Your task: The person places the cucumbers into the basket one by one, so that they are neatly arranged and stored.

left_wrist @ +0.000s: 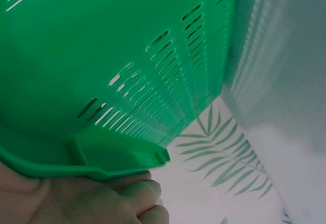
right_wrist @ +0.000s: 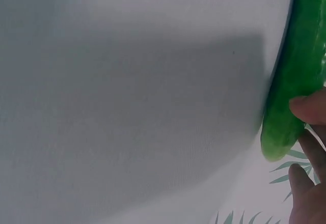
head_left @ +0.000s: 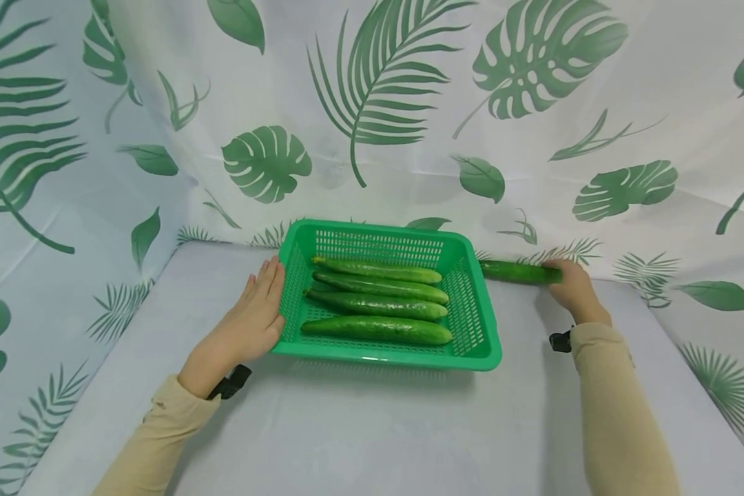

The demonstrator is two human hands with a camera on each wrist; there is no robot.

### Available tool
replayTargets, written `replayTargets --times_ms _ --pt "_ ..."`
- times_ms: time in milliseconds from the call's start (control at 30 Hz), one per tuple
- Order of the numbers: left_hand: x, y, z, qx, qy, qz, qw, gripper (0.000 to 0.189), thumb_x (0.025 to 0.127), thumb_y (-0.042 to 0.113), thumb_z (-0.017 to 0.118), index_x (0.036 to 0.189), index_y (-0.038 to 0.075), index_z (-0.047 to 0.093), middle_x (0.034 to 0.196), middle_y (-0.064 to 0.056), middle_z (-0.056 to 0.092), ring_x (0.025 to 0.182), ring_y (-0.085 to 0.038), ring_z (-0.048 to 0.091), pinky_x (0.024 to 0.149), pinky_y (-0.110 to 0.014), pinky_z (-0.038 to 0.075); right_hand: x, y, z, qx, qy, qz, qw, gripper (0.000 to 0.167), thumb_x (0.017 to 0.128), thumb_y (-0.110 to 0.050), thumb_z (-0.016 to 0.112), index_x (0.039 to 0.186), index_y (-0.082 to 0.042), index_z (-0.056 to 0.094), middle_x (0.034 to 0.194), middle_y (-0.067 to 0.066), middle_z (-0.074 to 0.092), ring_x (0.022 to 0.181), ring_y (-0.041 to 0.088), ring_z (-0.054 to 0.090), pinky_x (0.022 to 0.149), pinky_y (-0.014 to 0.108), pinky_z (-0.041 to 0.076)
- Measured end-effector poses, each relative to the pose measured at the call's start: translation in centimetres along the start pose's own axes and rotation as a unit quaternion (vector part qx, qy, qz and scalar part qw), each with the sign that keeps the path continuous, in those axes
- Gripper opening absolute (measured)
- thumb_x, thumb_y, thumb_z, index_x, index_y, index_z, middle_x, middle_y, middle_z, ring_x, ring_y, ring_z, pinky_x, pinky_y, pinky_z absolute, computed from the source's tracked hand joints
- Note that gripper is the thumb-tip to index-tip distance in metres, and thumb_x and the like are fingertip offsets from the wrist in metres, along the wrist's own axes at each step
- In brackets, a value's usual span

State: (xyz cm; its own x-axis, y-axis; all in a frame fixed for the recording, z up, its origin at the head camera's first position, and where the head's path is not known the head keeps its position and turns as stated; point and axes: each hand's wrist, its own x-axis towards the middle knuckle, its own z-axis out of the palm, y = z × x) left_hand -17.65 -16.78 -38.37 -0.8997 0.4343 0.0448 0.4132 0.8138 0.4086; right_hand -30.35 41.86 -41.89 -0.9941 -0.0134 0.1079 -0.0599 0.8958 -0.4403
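Note:
A green plastic basket with slotted walls holds several cucumbers lying side by side. My left hand rests along the basket's left side, its fingers straight and together. Seen from the left wrist, that hand lies right below the basket's rim. To the right of the basket, my right hand pinches the end of another cucumber. The right wrist view shows the thumb on this cucumber. Its far end is hidden behind the basket's right wall.
A pale cloth surface lies under the basket. White fabric with green leaf prints rises close behind it and at both sides. Dark wrist cameras sit at the cuffs of beige sleeves.

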Motion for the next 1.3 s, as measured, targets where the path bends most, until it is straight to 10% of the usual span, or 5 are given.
replayTargets --times_ms 500,933,1167,1300 --pt "0.5 0.1 -0.1 0.004 -0.002 0.000 1.0000 0.070 0.098 0.007 0.035 0.153 -0.012 -0.004 0.161 -0.026 -0.013 0.149 -0.038 -0.011 0.119 -0.056 -0.001 -3.1 0.0 -1.4 -0.003 -0.018 -0.060 0.9980 0.039 0.079 0.014 0.056 0.117 0.014 0.062 0.119 0.038 0.053 0.112 0.057 0.047 0.093 0.069 0.037" --pt "0.2 0.2 -0.2 -0.001 -0.005 -0.003 1.0000 0.071 0.098 0.007 0.036 0.153 -0.011 -0.005 0.161 -0.024 -0.015 0.149 -0.038 -0.012 0.119 -0.056 -0.001 -8.7 0.2 -1.6 0.057 -0.063 0.004 0.9964 0.044 0.093 -0.010 0.067 0.132 0.007 0.057 0.131 0.035 0.052 0.124 0.056 0.042 0.095 0.070 0.036" --pt "0.0 0.3 -0.3 -0.001 -0.008 -0.003 1.0000 0.070 0.098 0.007 0.035 0.153 -0.011 -0.005 0.161 -0.025 -0.014 0.149 -0.038 -0.011 0.118 -0.056 -0.001 -11.3 1.4 -1.3 0.158 -0.064 0.072 0.9826 0.058 0.093 -0.031 0.071 0.138 0.002 0.054 0.126 0.002 0.057 0.098 -0.009 0.047 0.090 0.051 0.042" --pt "0.0 0.3 -0.3 0.002 -0.009 -0.004 1.0000 0.070 0.098 0.007 0.035 0.153 -0.011 -0.005 0.161 -0.025 -0.014 0.149 -0.038 -0.012 0.118 -0.056 -0.001 -11.9 2.2 -1.1 0.197 -0.064 0.094 0.9737 0.061 0.092 -0.034 0.072 0.141 -0.004 0.054 0.113 -0.026 0.051 0.100 -0.012 0.044 0.093 0.038 0.041"
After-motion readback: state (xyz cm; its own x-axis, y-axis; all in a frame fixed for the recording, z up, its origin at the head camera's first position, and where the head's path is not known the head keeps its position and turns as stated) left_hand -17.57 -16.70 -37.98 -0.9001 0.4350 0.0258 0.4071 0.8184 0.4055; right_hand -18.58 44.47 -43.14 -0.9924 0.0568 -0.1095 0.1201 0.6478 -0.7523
